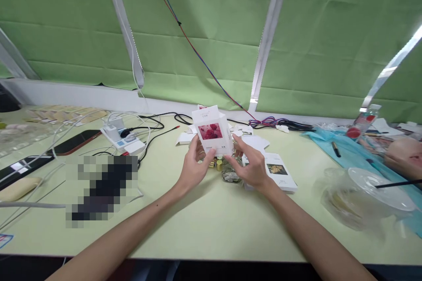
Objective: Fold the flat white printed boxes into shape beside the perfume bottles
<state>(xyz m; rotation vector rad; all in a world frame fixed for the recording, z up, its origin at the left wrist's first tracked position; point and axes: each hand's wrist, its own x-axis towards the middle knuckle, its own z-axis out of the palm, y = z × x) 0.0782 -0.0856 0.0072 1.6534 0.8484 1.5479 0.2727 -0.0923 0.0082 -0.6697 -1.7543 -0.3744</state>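
Note:
A white carton with a red rose picture (211,132) is held up above the table, its top flap raised. My left hand (194,164) grips its left lower side, thumb across the front. On the right side, my right hand (249,163) has its fingers on the carton's edge, thumb near the lower corner. Under the carton are small gold-capped bottles (219,164) and a clear, shiny packet (231,173), partly hidden by my hands. A white box with a yellow flower picture (278,171) lies right of my right hand.
A power strip (130,145) with tangled cables and a dark phone (75,142) lie at left. At right are a lidded clear container (356,197), a blue sheet (325,140), a bottle (362,122) and a black pen (336,149). Black cables (293,125) run along the back.

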